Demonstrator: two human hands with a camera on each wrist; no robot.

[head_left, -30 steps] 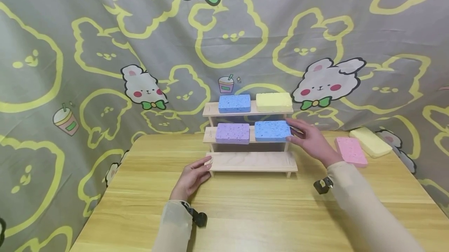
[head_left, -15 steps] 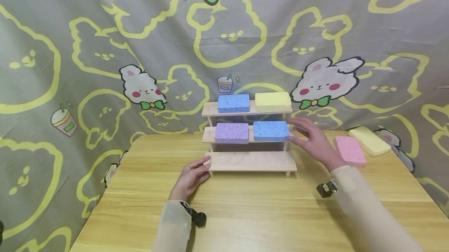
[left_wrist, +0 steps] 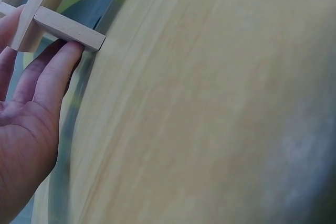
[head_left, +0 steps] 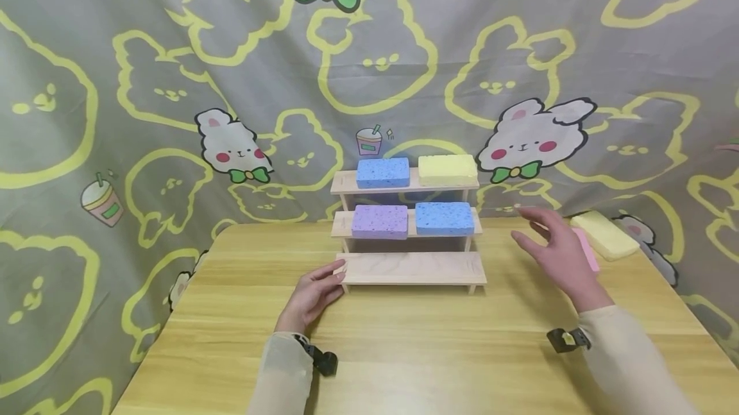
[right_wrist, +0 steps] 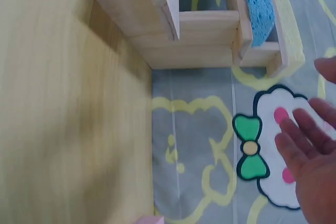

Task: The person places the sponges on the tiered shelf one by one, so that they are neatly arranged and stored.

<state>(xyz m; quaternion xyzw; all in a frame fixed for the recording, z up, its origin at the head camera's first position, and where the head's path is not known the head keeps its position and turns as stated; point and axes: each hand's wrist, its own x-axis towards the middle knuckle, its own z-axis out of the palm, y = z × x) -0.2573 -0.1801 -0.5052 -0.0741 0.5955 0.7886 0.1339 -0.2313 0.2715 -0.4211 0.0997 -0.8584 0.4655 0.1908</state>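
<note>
A three-tier wooden rack stands on the table. Its top tier holds a blue sponge and a yellow sponge; the middle tier holds a purple sponge and another blue sponge. The lowest tier is bare. My left hand grips the left end of that lowest tier, and in the left wrist view its fingers touch the wood by the leg. Right of the rack, my right hand is in the air with fingers spread and nothing held, partly covering a pink sponge.
Another yellow sponge lies at the table's back right, beside the pink one. A patterned curtain hangs close behind the rack and the wooden table.
My right hand has come away from the blue sponge on the middle tier and moved right, toward the pink sponge. My left hand has stayed on the rack.
</note>
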